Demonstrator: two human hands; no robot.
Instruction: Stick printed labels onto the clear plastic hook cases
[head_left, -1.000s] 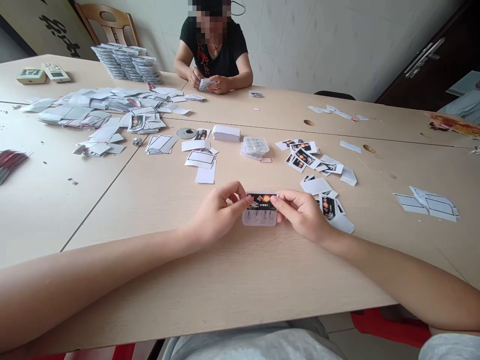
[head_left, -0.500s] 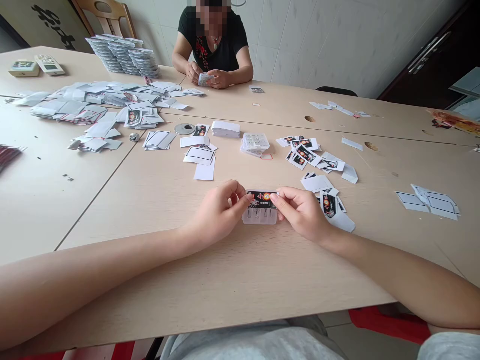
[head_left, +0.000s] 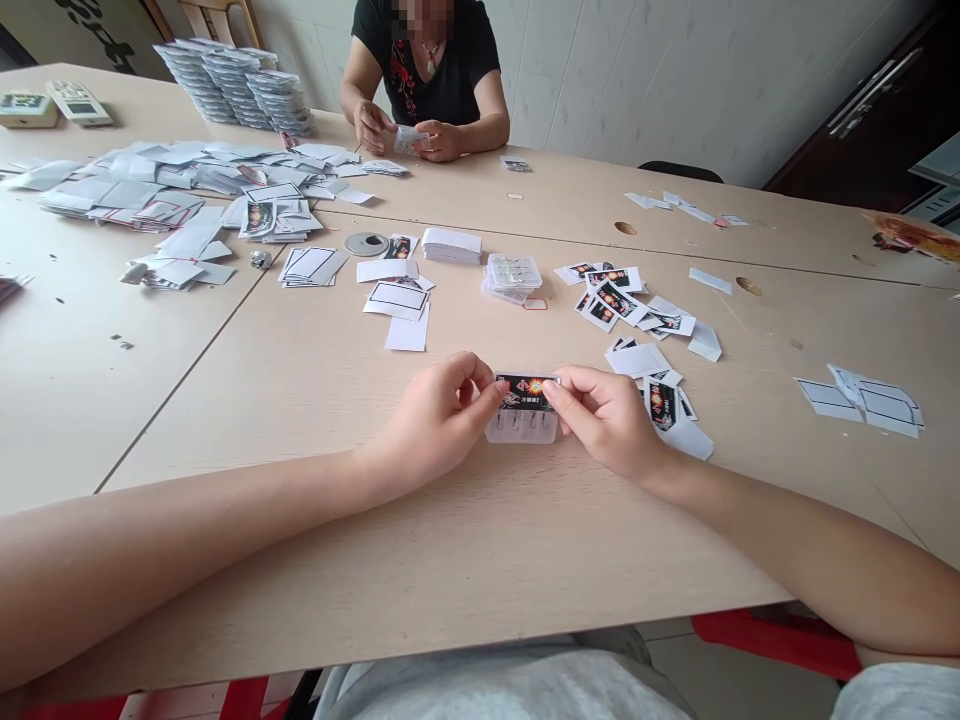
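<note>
A small clear plastic pack point(head_left: 523, 424) with a black printed label across its top lies on the wooden table point(head_left: 465, 560) in front of me. My left hand point(head_left: 439, 412) pinches its left end with thumb and fingers closed. My right hand point(head_left: 606, 417) pinches the right end the same way. Loose printed labels point(head_left: 660, 405) lie just right of my right hand. A low stack of clear packs point(head_left: 511, 275) sits further back on the table.
Across the table a person in a black top point(head_left: 431, 75) holds a pack in both hands. White cards point(head_left: 187, 200) are heaped at the left, tall stacks of packs point(head_left: 232, 85) behind them. More labels point(head_left: 611, 300) and papers point(head_left: 862, 400) lie at the right.
My hands keep the same pinch on the pack. The view has tilted down slightly, so everything sits a little higher in the picture.
</note>
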